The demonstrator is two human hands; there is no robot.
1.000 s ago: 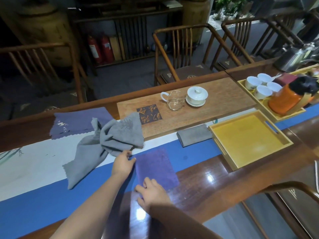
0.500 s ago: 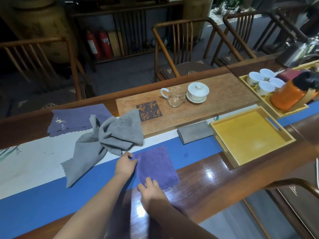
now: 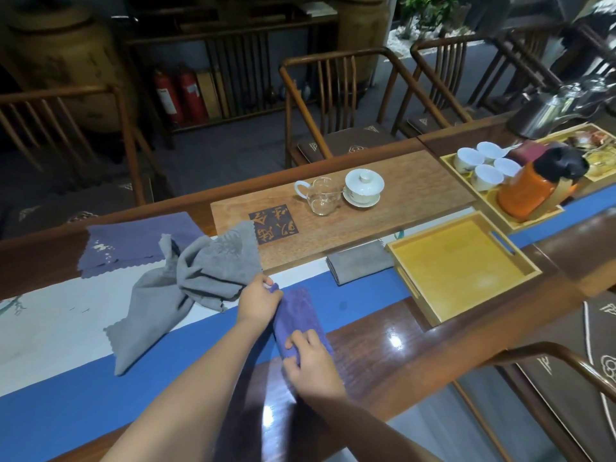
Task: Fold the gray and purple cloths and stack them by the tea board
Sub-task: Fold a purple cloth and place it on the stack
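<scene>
Both hands, left [image 3: 259, 303] and right [image 3: 311, 353], pinch the soft, limp purple terry cloth [image 3: 299, 316]; edges and corners look best to grip.

The purple cloth [image 3: 300, 320] lies as a narrow folded strip just in front of the tea board [image 3: 350, 225]. The crumpled gray cloth [image 3: 186, 288] overlaps the board's near left corner. A folded gray cloth [image 3: 360, 265] lies flat against its front edge.
</scene>
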